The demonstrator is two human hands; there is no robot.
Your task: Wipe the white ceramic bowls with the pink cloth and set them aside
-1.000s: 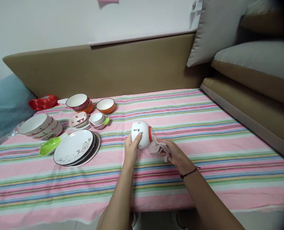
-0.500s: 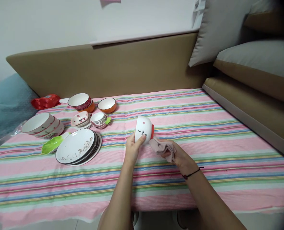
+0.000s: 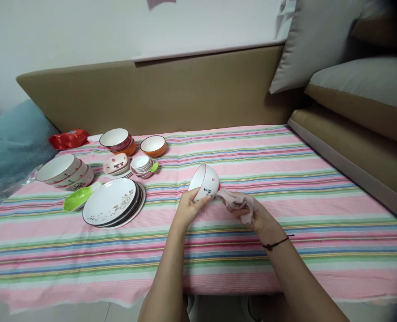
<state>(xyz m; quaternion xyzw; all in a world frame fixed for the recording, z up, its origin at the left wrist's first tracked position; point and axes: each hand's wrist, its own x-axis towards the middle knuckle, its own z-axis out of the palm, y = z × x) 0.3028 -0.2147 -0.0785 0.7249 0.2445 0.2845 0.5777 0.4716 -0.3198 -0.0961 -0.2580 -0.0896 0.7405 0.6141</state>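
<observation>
Here, the small white bowl (image 3: 205, 185) with the red rim and dark lettering sits tilted in my left hand (image 3: 189, 209), its mouth turned up and away from me — my fingers wrap its lower side and hold it just above the striped tablecloth (image 3: 285, 179), near the middle of the table. My right hand (image 3: 257, 217) is closed around a bunched pinkish cloth (image 3: 236, 203), and the cloth's end touches the bowl's right side, by its foot. A thin dark band circles my right wrist.

Off to the left, well apart from the bowl, the other dishes are gathered: a stack of white plates (image 3: 113, 206) with a flower pattern, a green leaf-shaped dish (image 3: 78, 200) just beside it, and a stack of larger white bowls (image 3: 64, 171) further left. Behind these stand small white cups (image 3: 142, 164), a little pink dish (image 3: 116, 163), a red-sided bowl (image 3: 115, 139) and an orange bowl (image 3: 153, 145) — with a red packet (image 3: 67, 138) at the far edge.
</observation>
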